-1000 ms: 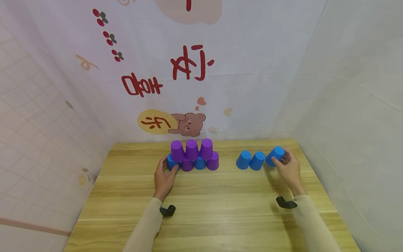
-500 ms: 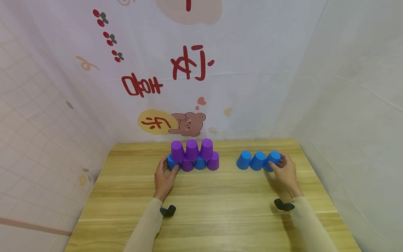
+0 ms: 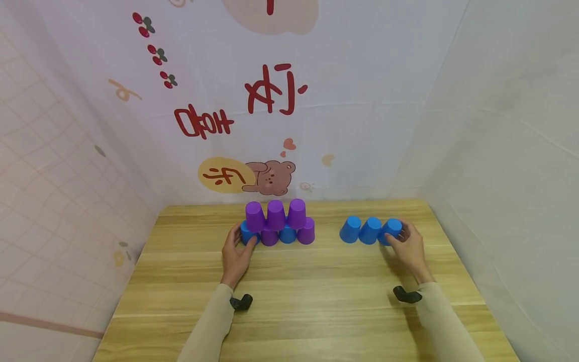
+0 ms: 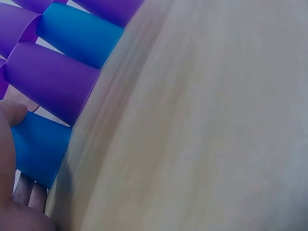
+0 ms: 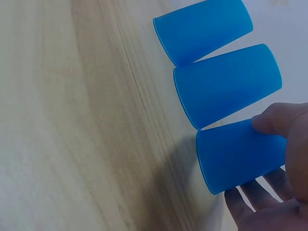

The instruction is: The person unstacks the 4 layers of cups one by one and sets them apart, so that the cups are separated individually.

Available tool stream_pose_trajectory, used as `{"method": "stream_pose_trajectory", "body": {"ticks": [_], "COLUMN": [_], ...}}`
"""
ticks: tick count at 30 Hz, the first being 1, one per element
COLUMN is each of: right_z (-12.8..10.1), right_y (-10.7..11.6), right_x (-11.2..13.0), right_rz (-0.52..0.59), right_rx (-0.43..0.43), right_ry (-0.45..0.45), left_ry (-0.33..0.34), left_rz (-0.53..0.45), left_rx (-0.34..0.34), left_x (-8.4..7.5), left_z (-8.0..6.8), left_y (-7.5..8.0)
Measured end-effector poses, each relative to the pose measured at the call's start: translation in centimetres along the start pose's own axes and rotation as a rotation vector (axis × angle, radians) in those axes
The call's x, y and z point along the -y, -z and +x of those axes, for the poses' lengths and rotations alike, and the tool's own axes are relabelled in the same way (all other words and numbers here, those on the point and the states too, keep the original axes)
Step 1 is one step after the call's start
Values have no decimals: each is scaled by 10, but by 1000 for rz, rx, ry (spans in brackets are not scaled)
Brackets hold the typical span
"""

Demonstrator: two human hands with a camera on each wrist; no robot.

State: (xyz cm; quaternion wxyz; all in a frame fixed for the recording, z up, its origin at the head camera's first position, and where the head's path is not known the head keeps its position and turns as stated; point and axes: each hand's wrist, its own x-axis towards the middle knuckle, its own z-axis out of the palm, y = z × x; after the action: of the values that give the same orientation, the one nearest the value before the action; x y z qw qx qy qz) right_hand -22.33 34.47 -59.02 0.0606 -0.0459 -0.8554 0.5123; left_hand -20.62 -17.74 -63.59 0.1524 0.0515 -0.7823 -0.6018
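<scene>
A two-tier stack of upturned cups stands at the back of the wooden table (image 3: pixel 316 306). Three purple cups (image 3: pixel 276 214) sit on a bottom row that alternates blue and purple. My left hand (image 3: pixel 240 241) grips the leftmost blue cup (image 3: pixel 247 235) of that row; the left wrist view shows my thumb (image 4: pixel 10 113) on this blue cup (image 4: pixel 38 149). To the right, three blue cups stand upturned in a row. My right hand (image 3: pixel 399 236) holds the rightmost blue cup (image 3: pixel 391 230), with the thumb (image 5: pixel 276 120) on its side (image 5: pixel 240 156) and fingers behind it.
Printed cloth walls (image 3: pixel 271 125) close in the table at the back, left and right. The table's right edge (image 3: pixel 457 266) lies close to my right hand. Bare wood (image 3: pixel 325 236) separates the stack from the blue row.
My right hand brought the tilted blue cup down and left, so it now stands upturned against the other two blue cups. My left hand and the stack stayed still.
</scene>
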Motion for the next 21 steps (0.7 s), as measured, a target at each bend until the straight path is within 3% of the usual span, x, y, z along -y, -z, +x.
{"method": "stream_pose_trajectory", "body": {"ticks": [21], "right_z": [-1], "right_y": [2], "right_x": [-5], "right_rz": [16], "right_rx": [53], "right_ry": [0], "left_ry": [1], "left_rz": [5], "left_rx": [0], "left_x": [-1], "left_z": [-1], "left_y": [0]}}
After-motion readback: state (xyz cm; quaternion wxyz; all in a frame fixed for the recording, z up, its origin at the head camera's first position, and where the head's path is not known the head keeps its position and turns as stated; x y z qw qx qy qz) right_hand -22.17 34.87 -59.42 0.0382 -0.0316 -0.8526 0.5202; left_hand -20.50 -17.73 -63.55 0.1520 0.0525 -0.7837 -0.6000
